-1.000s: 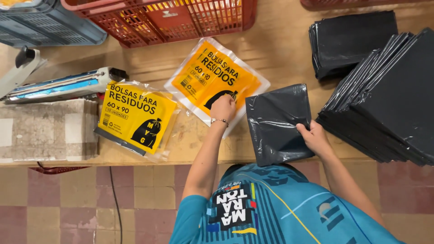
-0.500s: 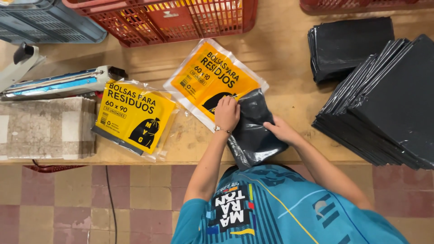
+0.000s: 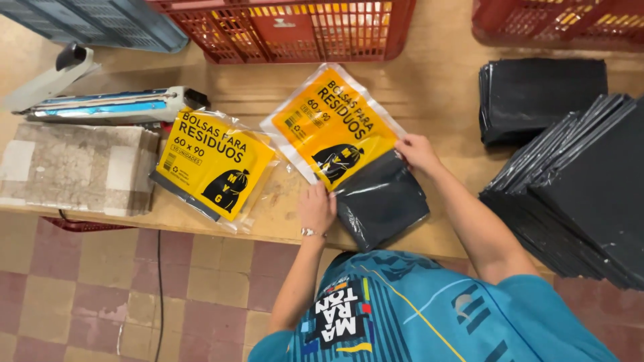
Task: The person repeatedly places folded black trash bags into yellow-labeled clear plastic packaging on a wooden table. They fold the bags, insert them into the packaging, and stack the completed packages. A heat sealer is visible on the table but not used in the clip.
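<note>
bag stacks right, crates behind

I see a glossy black bag stack half inside a clear sleeve with an orange-yellow, black-printed label. A second sleeve shows yellow with black print. My shirt is teal with dark stripes. The crate is red, the floor checkered pink and tan, the block mottled grey-beige.
</note>
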